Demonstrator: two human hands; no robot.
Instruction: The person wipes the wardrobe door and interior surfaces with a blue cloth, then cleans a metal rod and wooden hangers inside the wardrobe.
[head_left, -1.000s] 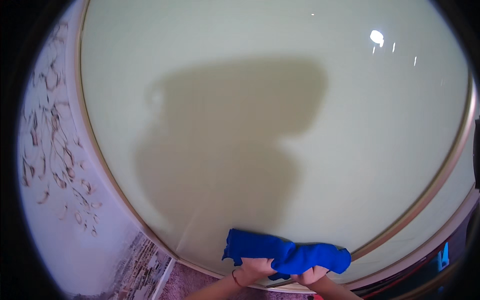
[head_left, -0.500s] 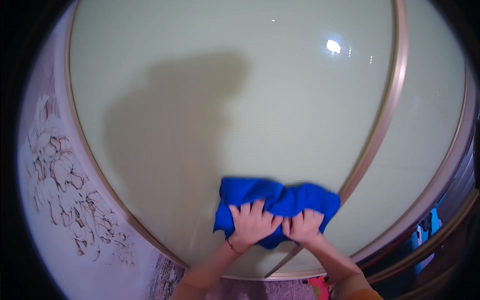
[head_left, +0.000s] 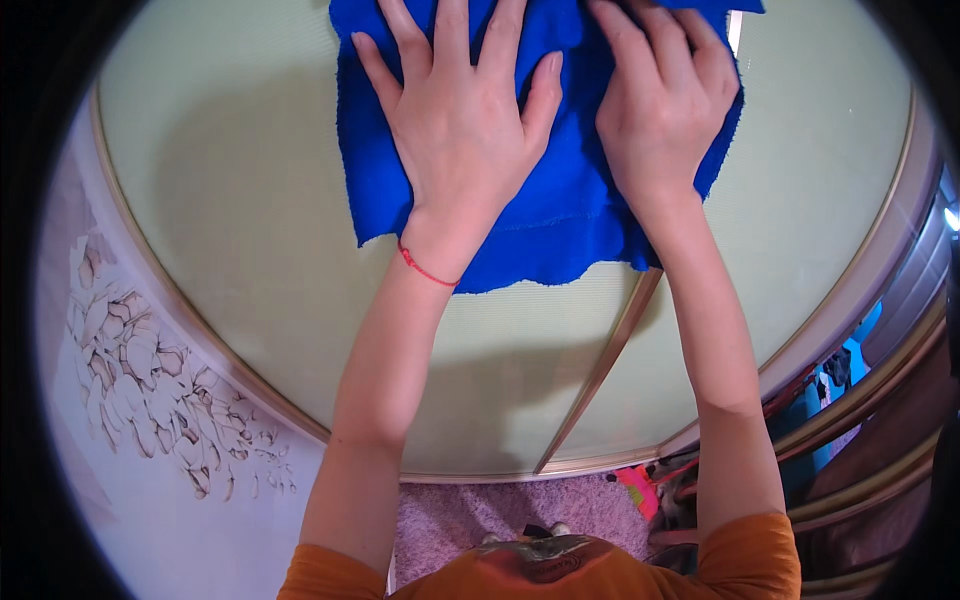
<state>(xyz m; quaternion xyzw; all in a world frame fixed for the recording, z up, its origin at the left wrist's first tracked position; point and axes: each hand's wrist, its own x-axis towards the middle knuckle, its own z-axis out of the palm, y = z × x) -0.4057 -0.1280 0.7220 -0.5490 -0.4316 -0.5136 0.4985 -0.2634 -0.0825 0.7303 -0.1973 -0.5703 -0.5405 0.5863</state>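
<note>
One blue cloth [head_left: 555, 240], spread at the far side of the pale panel [head_left: 520, 340], roughly central and lapping over the metal strip [head_left: 603, 362] toward the right. Left hand [head_left: 455, 125] laid flat on the fabric, fingers fanned wide, clasping nothing. Right hand [head_left: 665, 110] also on the cloth, fingers bent, perhaps gathering a fold; too blurred at the tips to tell whether clenched. To judge by the layout, work with the cloth under way, not finished: fabric opened out, both hands in place on it. Outside the cloth, the near stretch of panel and broad areas to left and right; no telling which of these done or left. Ragged near edge turned toward the body, left edge running near to far. Visible part longer from left to right; far edge cut off, so true long axis unsettled.
</note>
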